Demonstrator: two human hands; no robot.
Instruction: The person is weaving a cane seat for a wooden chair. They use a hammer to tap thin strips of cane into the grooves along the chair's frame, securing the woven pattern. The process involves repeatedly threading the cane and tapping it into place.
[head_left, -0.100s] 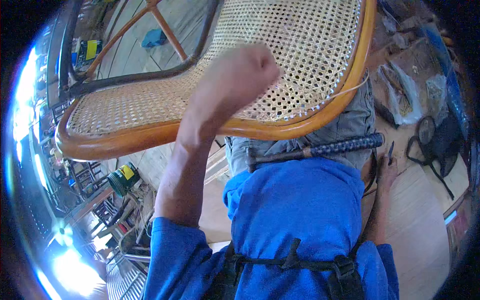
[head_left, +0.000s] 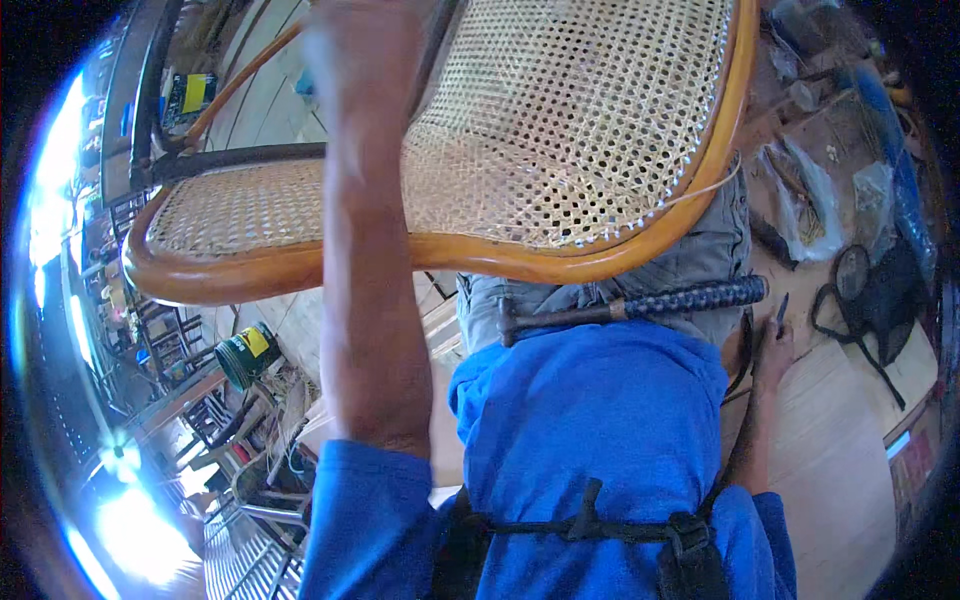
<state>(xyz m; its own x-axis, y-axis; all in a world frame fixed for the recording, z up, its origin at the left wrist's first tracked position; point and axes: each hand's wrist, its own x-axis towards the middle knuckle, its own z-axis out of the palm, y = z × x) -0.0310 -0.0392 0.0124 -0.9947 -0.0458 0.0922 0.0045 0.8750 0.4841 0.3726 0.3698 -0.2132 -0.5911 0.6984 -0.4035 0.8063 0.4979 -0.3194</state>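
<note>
A chair with woven cane webbing [head_left: 560,130] in an orange-brown bent wooden frame [head_left: 520,260] lies across my thighs. My left hand [head_left: 365,50] is raised over its far left part, smeared by motion and partly cut off by the top edge; its fingers do not show clearly. A loose cane strand [head_left: 708,188] sticks out over the right side of the frame. Low at my right side, my right hand [head_left: 775,350] is closed on a small dark pointed tool [head_left: 783,304], its tip upward. A hammer [head_left: 640,304] with a wrapped handle rests on my lap.
To the right, a black strapped item [head_left: 885,300], clear plastic bags [head_left: 810,215] and a blue plastic wrap [head_left: 890,150] lie on the floor. A dark green bucket [head_left: 247,358] with a yellow label stands at the left, near several stacked chairs [head_left: 255,500].
My left hand has swung up and away to the left, off the middle of the webbing. The chair has shifted slightly. My right hand stays at my side with the pointed tool.
</note>
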